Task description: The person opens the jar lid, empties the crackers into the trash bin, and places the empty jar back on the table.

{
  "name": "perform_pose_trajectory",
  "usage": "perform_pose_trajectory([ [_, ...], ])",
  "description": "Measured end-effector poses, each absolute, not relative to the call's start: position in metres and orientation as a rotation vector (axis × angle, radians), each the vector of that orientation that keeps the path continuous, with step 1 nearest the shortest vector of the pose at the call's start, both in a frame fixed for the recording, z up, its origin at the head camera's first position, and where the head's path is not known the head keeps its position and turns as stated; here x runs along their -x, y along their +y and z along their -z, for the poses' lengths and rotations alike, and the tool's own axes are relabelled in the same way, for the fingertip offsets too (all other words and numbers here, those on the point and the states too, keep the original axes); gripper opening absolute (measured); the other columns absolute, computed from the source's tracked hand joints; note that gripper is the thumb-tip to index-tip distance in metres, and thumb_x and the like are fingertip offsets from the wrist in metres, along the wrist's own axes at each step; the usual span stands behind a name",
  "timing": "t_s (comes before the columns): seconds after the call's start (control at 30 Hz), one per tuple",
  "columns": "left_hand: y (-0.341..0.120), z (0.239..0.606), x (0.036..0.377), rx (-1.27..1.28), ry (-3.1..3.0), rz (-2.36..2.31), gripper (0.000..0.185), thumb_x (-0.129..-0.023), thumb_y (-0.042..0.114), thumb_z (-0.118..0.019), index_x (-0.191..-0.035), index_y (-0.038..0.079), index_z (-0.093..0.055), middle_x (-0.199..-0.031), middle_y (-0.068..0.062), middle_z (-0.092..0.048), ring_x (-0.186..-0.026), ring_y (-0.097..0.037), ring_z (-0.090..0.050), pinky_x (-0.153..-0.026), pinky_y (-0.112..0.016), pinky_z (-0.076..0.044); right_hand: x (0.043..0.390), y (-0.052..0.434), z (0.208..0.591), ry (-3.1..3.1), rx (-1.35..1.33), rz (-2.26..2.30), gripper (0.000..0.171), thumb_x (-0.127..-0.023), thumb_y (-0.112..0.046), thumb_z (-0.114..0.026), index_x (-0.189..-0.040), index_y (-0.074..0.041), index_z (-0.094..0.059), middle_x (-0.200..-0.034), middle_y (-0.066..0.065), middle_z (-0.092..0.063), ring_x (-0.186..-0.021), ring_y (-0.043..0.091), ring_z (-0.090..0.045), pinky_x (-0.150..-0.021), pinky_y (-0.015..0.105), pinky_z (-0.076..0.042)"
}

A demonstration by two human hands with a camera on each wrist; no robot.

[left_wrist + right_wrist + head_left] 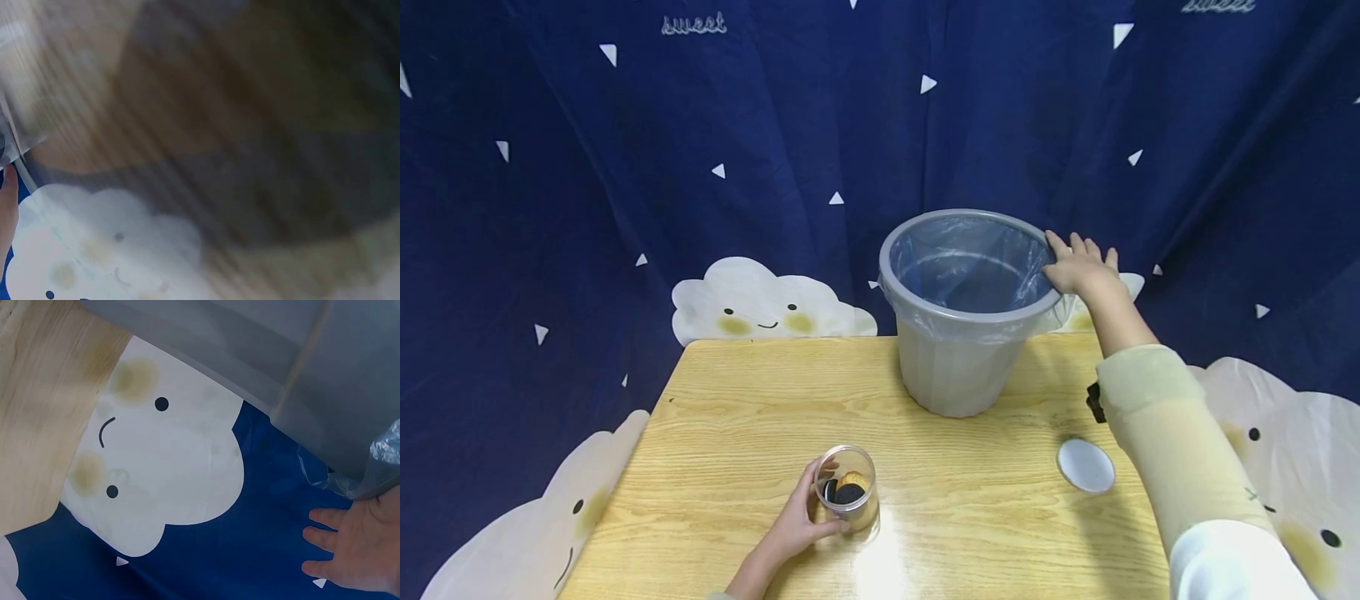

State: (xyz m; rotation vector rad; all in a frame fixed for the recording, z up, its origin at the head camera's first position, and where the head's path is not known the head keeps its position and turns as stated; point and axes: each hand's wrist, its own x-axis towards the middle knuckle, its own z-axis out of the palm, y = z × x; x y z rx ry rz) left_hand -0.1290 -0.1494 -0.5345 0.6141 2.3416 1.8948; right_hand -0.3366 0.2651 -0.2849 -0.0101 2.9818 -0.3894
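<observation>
My left hand (pixel 796 523) grips a clear jar (pixel 867 518) from its left side, thumb in front and fingers behind. Inside the jar are a few cookies (pixel 850 493), some dark and sandwich-like, one golden. The jar stands uncapped near the front of the table. In the left wrist view only a bit of a finger (pixel 7 206) shows at the edge, beside the clear plastic. My right hand (pixel 1081 268) touches the right rim of a grey bin (pixel 951 362), its fingers straight and spread. In the right wrist view, those fingers (pixel 325 539) extend beyond the bin's wall, beside the crinkled liner.
A clear bag (pixel 970 258) lines the bin, which stands at the back of the wooden table (pixel 760 408). On the right, below the right forearm, lies a round white lid (pixel 1086 465). A dark blue curtain (pixel 775 150) with clouds hangs behind.
</observation>
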Motion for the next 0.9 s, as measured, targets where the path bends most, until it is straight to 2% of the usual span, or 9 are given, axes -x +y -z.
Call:
perform_pose_trajectory([
  [0.23,-0.145,0.546,0.13,-0.602,2.36,-1.9,0.093,-0.066,0.0,-0.078,-0.139,-0.003,-0.022,-0.134,-0.031,-0.033,-0.121,-0.05,-0.031,-0.101,-0.064,-0.024,0.335,0.265,0.285,2.982,0.014,0.388,0.063,-0.095,-0.027,-0.032,-0.146,-0.007,0.0,-0.145,0.032,0.005,-0.132,0.049,0.007,-0.103,0.064,0.012],
  [0.43,-0.145,0.569,0.136,-0.551,2.424,-1.858,0.096,-0.065,0.008,-0.081,-0.141,0.006,-0.02,-0.135,-0.021,-0.034,-0.123,-0.04,-0.033,-0.104,-0.058,-0.023,0.335,0.266,0.285,2.982,0.021,0.401,0.063,-0.095,-0.027,-0.032,-0.146,-0.008,0.0,-0.145,0.032,0.005,-0.132,0.049,0.008,-0.103,0.064,0.014],
  [0.53,-0.145,0.572,0.137,-0.53,2.431,-1.868,0.097,-0.064,0.012,-0.082,-0.14,0.006,-0.021,-0.134,-0.018,-0.035,-0.122,-0.038,-0.035,-0.103,-0.059,-0.021,0.336,0.266,0.285,2.979,0.021,0.405,0.063,-0.095,-0.027,-0.031,-0.146,-0.008,0.0,-0.145,0.032,0.006,-0.132,0.049,0.008,-0.103,0.064,0.014],
  [0.77,-0.139,0.571,0.138,-0.441,2.449,-1.868,0.098,-0.059,0.013,-0.085,-0.137,0.006,-0.025,-0.132,-0.016,-0.036,-0.119,-0.032,-0.033,-0.099,-0.046,-0.033,0.337,0.266,0.286,2.972,0.015,0.403,0.063,-0.094,-0.025,-0.03,-0.146,-0.008,0.001,-0.145,0.032,0.006,-0.132,0.049,0.008,-0.102,0.064,0.014],
  [0.9,-0.135,0.556,0.134,-0.396,2.45,-1.862,0.097,-0.058,0.008,-0.085,-0.135,0.002,-0.026,-0.131,-0.021,-0.036,-0.118,-0.035,-0.034,-0.098,-0.049,-0.032,0.338,0.267,0.286,2.969,0.013,0.401,0.063,-0.093,-0.023,-0.029,-0.146,-0.009,0.002,-0.145,0.032,0.006,-0.132,0.049,0.008,-0.102,0.065,0.014],
])
